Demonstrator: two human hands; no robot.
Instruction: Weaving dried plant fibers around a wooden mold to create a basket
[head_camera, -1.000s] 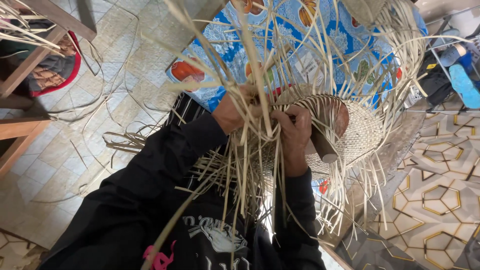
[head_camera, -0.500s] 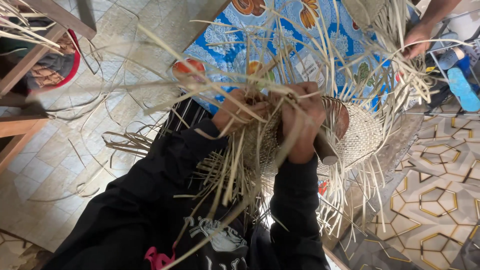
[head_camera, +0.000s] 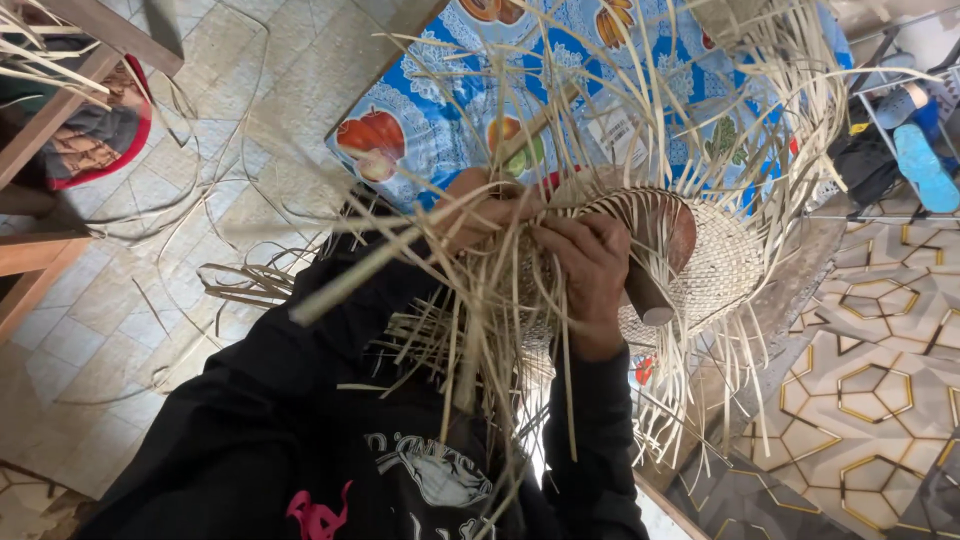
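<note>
Right hand clamps down on the woven straw piece, fingers curled over its near edge beside a brown wooden form that the weave wraps over; left hand pinches a bundle of loose straw strips just left of it, fingers closed on them. Both black sleeves come up from the lap, so the work sits close to the chest, above the knees. Risk, as I judge it: the thin strips look brittle and could snap or slip out of the weave if pulled hard, and the long free ends fanning out every way could snag each other or the sleeves. Room is tight at the front: a blue fruit-print tablecloth sits just beyond the hands. Tiled floor on the left lies open, with stray strips; wooden furniture stands at far left, patterned floor at right.
</note>
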